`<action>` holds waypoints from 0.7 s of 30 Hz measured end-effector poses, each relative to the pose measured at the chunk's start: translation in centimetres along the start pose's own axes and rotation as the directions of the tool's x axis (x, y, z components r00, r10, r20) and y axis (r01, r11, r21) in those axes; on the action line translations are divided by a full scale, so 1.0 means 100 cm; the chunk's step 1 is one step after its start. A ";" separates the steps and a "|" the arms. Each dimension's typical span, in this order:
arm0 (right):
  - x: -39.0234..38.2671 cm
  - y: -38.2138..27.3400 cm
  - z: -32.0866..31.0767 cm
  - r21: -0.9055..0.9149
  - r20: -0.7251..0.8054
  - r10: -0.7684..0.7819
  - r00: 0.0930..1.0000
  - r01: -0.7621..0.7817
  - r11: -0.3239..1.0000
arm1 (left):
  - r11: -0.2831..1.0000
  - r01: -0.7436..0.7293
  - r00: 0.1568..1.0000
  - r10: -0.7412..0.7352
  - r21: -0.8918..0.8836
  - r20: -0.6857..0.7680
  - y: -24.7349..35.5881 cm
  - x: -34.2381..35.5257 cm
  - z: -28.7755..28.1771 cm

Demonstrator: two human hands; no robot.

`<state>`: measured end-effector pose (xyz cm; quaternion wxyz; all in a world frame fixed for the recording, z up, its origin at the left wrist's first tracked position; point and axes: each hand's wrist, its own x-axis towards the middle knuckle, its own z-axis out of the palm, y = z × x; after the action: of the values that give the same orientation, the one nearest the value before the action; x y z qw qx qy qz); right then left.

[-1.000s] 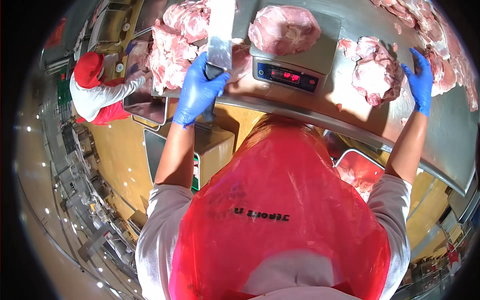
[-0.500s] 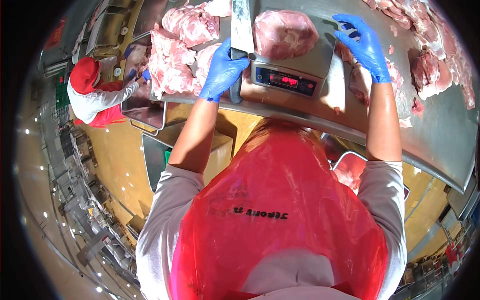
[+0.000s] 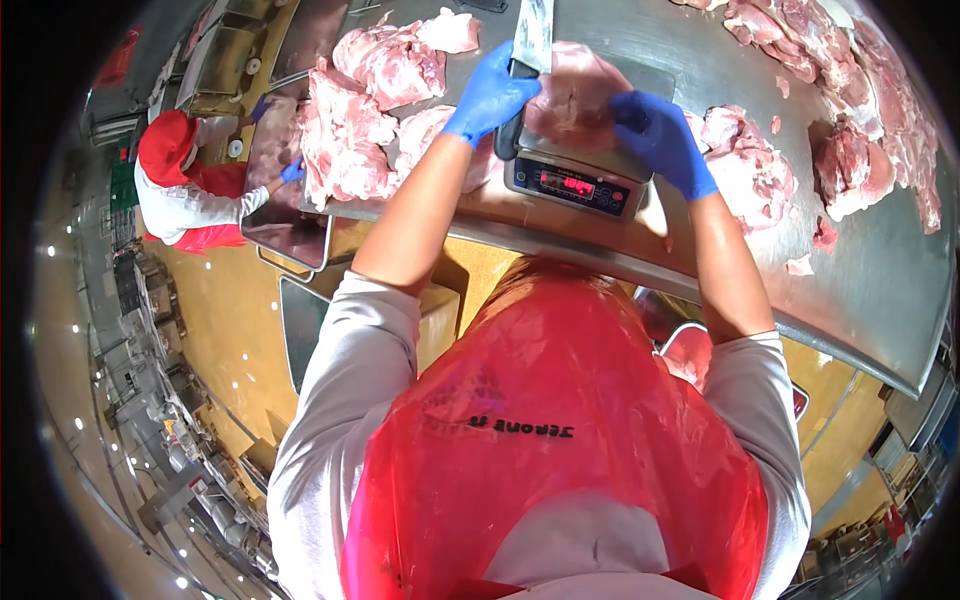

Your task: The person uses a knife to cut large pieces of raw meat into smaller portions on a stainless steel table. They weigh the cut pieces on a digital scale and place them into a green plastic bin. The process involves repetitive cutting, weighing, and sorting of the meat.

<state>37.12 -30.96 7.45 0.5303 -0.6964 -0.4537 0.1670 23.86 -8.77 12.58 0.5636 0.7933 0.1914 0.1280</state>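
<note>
Since a second ago my right hand (image 3: 662,140) has come in from the far right of the stainless steel counter (image 3: 880,290) and now lies flat, fingers spread, on the pink slab of raw meat (image 3: 575,95) sitting on the grey digital scale (image 3: 570,180). My left hand (image 3: 490,95) has shifted right too, its grip pressed together around the dark handle of the broad steel knife (image 3: 533,35), blade pointing away beside the slab. I count one scale carrying one slab, one knife, and two blue-gloved hands. Loose piles of raw meat (image 3: 350,140) lie left and right on the counter. A metal tray (image 3: 285,225) hangs at the left edge, beside a co-worker in a red cap (image 3: 165,150); what it holds I cannot tell.
</note>
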 end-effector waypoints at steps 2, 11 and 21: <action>-0.006 -0.002 0.001 -0.003 -0.079 0.016 0.997 -0.017 1.000 | 0.997 -0.035 0.999 0.036 0.072 -0.016 -0.010 0.015 0.001; -0.016 0.002 -0.020 -0.217 -0.514 -0.161 0.843 0.053 0.975 | 0.835 -0.204 0.972 0.233 0.511 0.009 0.039 -0.012 0.014; 0.107 -0.104 -0.019 -0.033 0.313 -0.798 0.515 0.845 0.533 | 0.670 -0.278 0.951 0.090 0.688 0.296 0.030 -0.100 0.079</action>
<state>39.42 -23.10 20.11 0.4155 -0.4139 -0.8080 -0.0571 18.70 -20.77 12.95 0.2085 0.9751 0.0759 0.0031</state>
